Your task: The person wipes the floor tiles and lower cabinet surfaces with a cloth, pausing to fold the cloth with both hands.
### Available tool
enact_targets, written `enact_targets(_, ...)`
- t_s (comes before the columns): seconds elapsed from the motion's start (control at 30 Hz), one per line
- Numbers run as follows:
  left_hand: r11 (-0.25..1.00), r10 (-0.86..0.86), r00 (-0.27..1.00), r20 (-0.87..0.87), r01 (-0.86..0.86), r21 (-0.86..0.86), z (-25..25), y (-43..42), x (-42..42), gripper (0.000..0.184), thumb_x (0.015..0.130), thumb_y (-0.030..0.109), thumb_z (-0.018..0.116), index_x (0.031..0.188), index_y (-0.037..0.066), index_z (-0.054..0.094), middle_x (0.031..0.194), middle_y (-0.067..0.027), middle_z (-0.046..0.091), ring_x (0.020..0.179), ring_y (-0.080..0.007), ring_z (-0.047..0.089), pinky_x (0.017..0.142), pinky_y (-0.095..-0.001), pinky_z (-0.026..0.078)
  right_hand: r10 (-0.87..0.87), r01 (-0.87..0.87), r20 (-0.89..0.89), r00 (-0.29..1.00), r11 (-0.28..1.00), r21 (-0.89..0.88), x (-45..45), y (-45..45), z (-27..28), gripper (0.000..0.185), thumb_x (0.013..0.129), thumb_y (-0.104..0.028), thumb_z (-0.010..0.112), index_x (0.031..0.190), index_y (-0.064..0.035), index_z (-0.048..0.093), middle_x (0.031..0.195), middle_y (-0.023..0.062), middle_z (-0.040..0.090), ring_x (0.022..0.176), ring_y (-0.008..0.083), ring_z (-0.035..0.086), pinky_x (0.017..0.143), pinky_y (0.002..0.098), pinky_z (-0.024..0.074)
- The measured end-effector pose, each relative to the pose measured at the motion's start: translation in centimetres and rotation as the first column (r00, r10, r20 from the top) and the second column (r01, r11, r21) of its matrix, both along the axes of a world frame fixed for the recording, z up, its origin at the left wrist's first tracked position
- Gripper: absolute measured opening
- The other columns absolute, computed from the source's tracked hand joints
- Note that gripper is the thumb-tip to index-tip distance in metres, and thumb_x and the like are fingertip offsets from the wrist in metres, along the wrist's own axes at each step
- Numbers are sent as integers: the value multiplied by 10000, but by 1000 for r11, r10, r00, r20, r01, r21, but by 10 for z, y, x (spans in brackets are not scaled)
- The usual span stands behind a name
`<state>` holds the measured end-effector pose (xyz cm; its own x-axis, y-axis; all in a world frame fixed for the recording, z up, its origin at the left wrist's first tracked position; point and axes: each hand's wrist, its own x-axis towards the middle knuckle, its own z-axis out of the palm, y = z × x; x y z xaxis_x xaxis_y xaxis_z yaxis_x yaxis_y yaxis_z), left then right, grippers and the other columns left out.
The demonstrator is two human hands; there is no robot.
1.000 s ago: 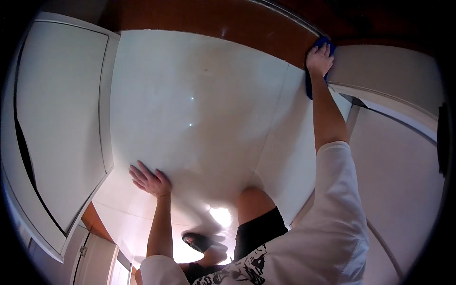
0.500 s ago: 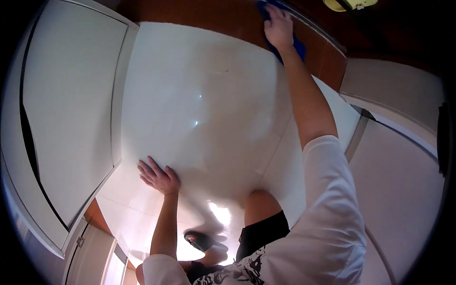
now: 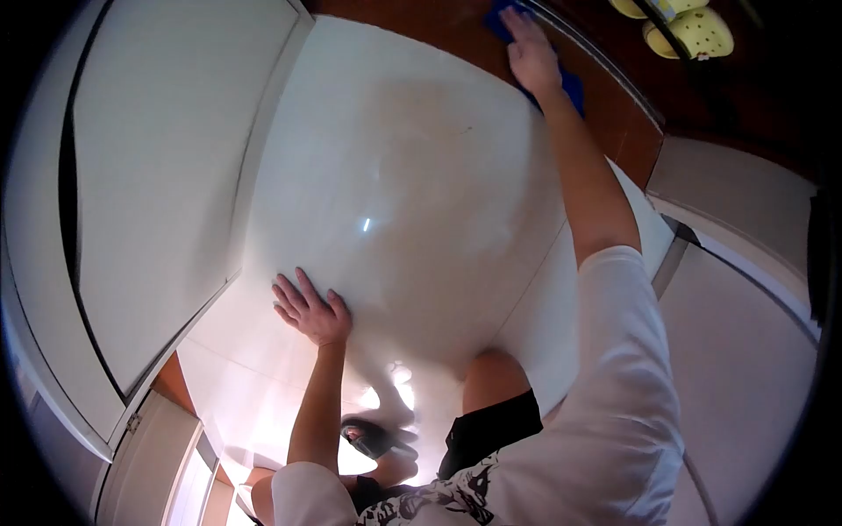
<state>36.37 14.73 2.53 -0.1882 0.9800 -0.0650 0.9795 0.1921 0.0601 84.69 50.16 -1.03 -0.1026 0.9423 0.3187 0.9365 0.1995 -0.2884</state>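
My right hand (image 3: 533, 60) lies with its fingers stretched out over a blue cloth (image 3: 570, 91). Under the cloth is a reddish-brown strip of floor (image 3: 627, 145), and parts of the cloth show on both sides of the hand. Lower down, my left hand (image 3: 314, 309) rests palm down on the glossy white floor (image 3: 412, 184), its fingers spread and nothing in them. A small dark mark (image 3: 466, 131) shows on the floor between the left hand and the brown strip.
A white cabinet or door panel (image 3: 167, 149) stands at the left. Yellow clogs (image 3: 693, 35) sit in the dark area at the upper right. Pale panels (image 3: 745, 359) border the right side. My bent knee (image 3: 493, 379) and a dark shoe (image 3: 367, 437) are near the bottom.
The camera view has shifted, so the floor and both hands appear slightly farther right. More of the yellow clogs shows. The right hand is still on the cloth and the left still on the floor.
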Motion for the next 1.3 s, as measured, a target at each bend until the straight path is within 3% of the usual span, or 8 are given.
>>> enact_targets(0.1, 1000, -12, 1000, -5, 12, 10, 1, 0, -1, 750, 991, 456, 437, 1654, 122, 330, 1726, -219, 214, 1598, -442, 147, 1255, -654, 72, 255, -241, 44, 966, 948, -207, -57, -30, 21, 702, 916, 38, 552, 1574, -194, 475, 1658, 57, 427, 1545, 303, 360, 1288, 421, 294)
enact_targets(0.17, 1000, -7, 1000, -13, 7, -1, 1, -3, 0, 753, 984, 450, 443, 1653, 124, 332, 1725, -223, 212, 1598, -445, 144, 1256, -654, 69, 175, -186, -65, 982, 884, -428, -107, -68, 35, 660, 918, 11, 595, 1540, -198, 524, 1665, 38, 418, 1543, 287, 366, 1277, 416, 318)
enact_targets(0.3, 1000, -4, 1000, 6, 4, -5, 0, -2, -1, 755, 977, 444, 449, 1653, 127, 336, 1726, -226, 211, 1599, -448, 141, 1255, -656, 65, 550, -565, -134, 825, 790, -237, -183, -154, 44, 654, 895, -34, 654, 1530, -124, 529, 1647, 59, 434, 1535, 285, 376, 1258, 410, 341)
enact_targets(0.47, 1000, 3, 999, 36, -3, 6, -2, -1, -2, 763, 943, 412, 487, 1642, 133, 361, 1719, -234, 221, 1597, -456, 142, 1247, -676, 70, 190, -205, -81, 979, 857, -473, -159, -121, 24, 575, 1003, -105, 564, 1567, -82, 457, 1666, 124, 394, 1537, 283, 373, 1276, 425, 304)
enact_targets(0.7, 1000, 18, 998, 62, -17, -8, 3, -1, 0, 766, 932, 422, 504, 1634, 144, 380, 1716, -235, 232, 1596, -455, 145, 1248, -673, 68, 2, 6, 103, 995, 997, -78, -76, -24, 11, 656, 983, -92, 550, 1617, -99, 385, 1702, 92, 340, 1560, 303, 334, 1306, 425, 249)
enact_targets(0.97, 999, 27, 995, 91, -29, 21, 5, 3, 2, 768, 918, 410, 535, 1629, 156, 398, 1714, -232, 242, 1592, -459, 158, 1245, -681, 75, 526, -559, -198, 827, 738, -378, -215, -185, 39, 700, 883, -45, 623, 1563, -50, 457, 1651, 132, 411, 1538, 342, 360, 1275, 476, 288)
enact_targets(1.1, 1000, 29, 996, 90, -29, -2, 6, 2, 1, 765, 919, 411, 537, 1628, 156, 401, 1712, -234, 247, 1590, -461, 162, 1243, -683, 83, 553, -585, -199, 809, 726, -363, -216, -189, 42, 674, 878, -13, 608, 1540, -37, 484, 1640, 130, 428, 1535, 341, 367, 1269, 479, 293)
enact_targets(1.3, 1000, 24, 994, 103, -25, 14, 8, 3, 3, 762, 923, 422, 534, 1627, 162, 403, 1712, -228, 252, 1590, -461, 161, 1242, -684, 89, 84, -70, 86, 993, 985, -156, -60, -79, 23, 648, 955, -43, 542, 1590, -42, 417, 1660, 174, 395, 1538, 365, 358, 1297, 451, 246)
